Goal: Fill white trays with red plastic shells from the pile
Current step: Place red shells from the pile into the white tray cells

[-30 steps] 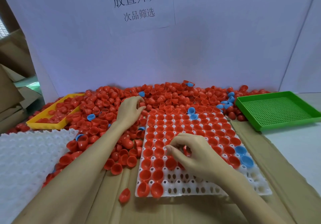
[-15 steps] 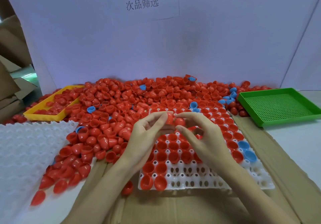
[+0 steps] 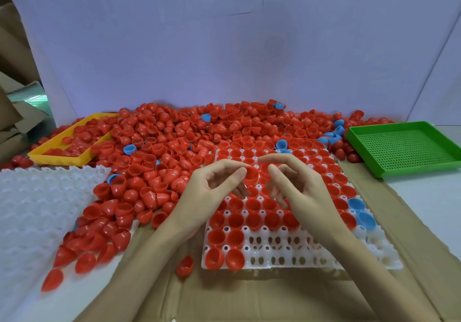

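Observation:
A white tray (image 3: 324, 259) lies on cardboard in front of me, most of its cups filled with red shells; its front rows stand partly bare. Behind and to the left spreads the big pile of red shells (image 3: 174, 142). My left hand (image 3: 212, 194) hovers over the tray's middle and pinches one red shell (image 3: 251, 175) between thumb and forefinger. Facing it, my right hand (image 3: 301, 192) has loosely curved fingers close to that shell, and I see nothing held in them.
A second white tray (image 3: 37, 209) lies at the left. A yellow tray (image 3: 57, 158) sits back left, half buried in shells, and a green perforated tray (image 3: 404, 147) back right. Blue shells (image 3: 359, 211) sit in the tray's right side. One red shell (image 3: 184, 266) lies on the cardboard.
My left hand came back from the pile with a shell and met my right hand above the tray. The right hand lifted off the tray's cups. The hands now sit slightly apart.

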Demonstrator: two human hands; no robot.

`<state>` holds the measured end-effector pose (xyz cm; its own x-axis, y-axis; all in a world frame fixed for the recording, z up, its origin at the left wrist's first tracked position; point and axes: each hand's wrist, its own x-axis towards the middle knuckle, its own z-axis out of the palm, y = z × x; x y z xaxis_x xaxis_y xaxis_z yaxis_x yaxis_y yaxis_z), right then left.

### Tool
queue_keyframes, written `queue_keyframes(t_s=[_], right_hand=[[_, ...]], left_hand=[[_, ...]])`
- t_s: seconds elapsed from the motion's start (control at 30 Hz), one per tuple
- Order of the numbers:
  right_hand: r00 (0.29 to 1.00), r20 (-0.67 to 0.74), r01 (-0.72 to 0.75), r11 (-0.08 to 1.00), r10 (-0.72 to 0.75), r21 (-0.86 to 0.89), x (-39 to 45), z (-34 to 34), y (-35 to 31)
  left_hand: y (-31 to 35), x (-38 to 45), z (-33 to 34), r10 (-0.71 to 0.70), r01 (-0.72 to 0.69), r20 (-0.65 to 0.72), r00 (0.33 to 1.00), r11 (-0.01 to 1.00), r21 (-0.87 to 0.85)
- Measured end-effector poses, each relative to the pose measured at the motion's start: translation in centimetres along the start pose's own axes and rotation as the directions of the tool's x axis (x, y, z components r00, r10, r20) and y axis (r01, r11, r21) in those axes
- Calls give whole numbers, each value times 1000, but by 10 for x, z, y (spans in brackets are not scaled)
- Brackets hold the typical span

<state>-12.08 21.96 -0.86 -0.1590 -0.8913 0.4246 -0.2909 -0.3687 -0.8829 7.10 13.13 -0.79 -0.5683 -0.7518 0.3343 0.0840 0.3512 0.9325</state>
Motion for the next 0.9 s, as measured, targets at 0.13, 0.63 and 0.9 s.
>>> queue_keyframes(t_s=[0.13,0.63,0.9], right_hand=[[998,13,57,992,-56,-110,-1,3,0],[990,47,139,981,-134,-136,-3,5,4],[968,251,90,955,-18,-281,-3,-5,0]], left_hand=[[0,1,-4,0,0,-37,999,1000,4],[0,-3,-5,7,-16,95,995,996,87],[0,-1,-10,29,-39,57,998,985,169]])
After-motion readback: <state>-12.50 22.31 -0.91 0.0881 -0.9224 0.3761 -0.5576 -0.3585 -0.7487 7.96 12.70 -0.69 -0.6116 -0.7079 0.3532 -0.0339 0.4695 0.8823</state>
